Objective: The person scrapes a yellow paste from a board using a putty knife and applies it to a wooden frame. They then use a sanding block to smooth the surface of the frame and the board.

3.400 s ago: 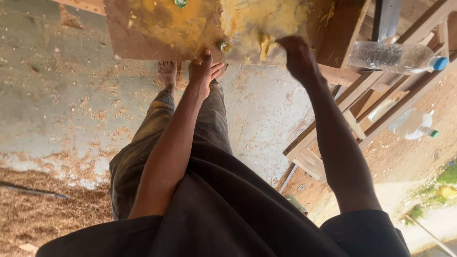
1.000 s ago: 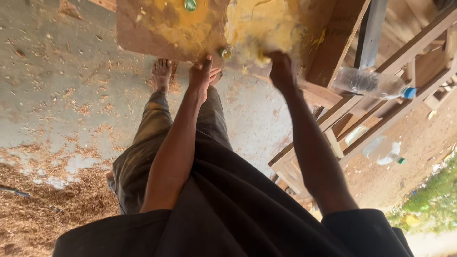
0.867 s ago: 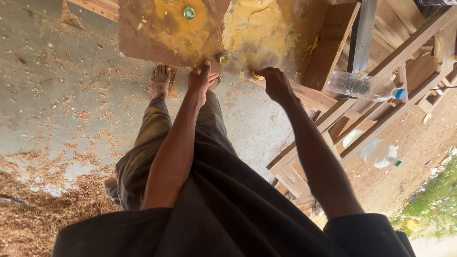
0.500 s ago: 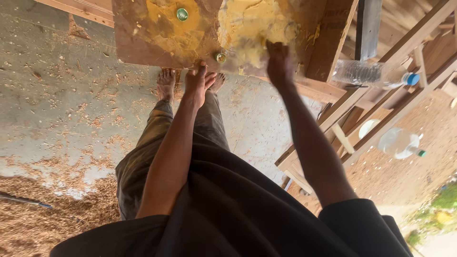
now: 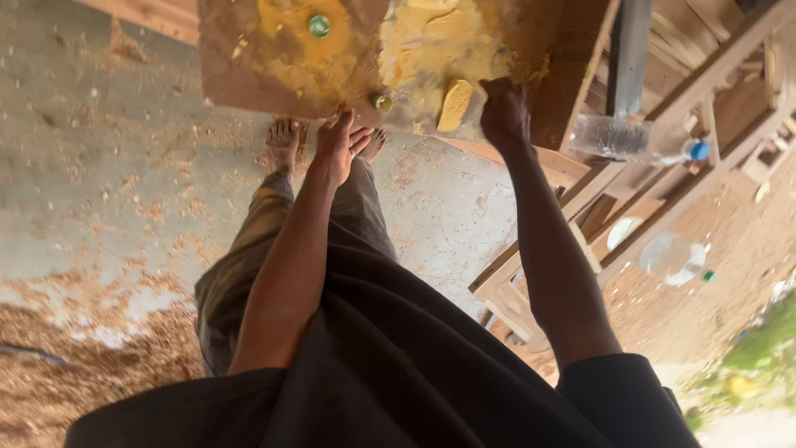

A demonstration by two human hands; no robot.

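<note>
Head view, looking down along both arms to a wooden board at the far edge of the scene.

Step in hand, as judged: spreading of yellow paste over the board face. Right hand closed, apparently clamped on the right end of a yellow spreader block pressed flat into the paste; fingertips hidden behind the knuckles. Left hand holding nothing, fingers extended and close together, tips set against the near edge of the board, seemingly steadying it.

Next move, as judged: calls for firm, even pressure on the block, a sweep toward the thinner coat at the left, and a left hand kept braced so that the board does not shift.

Appearance of the paste: thick, lumpy and ridged at the right part of the board; thinner and smeared around a small green round fitting farther left; bare brown wood along the left and near margins. A second small round fitting at the near edge, just beside the left fingertips.

Surroundings: bare feet on the concrete floor below the board; sawdust heaped at the near left; timber frames at the right, with one clear plastic bottle lying on them and another nearer.
</note>
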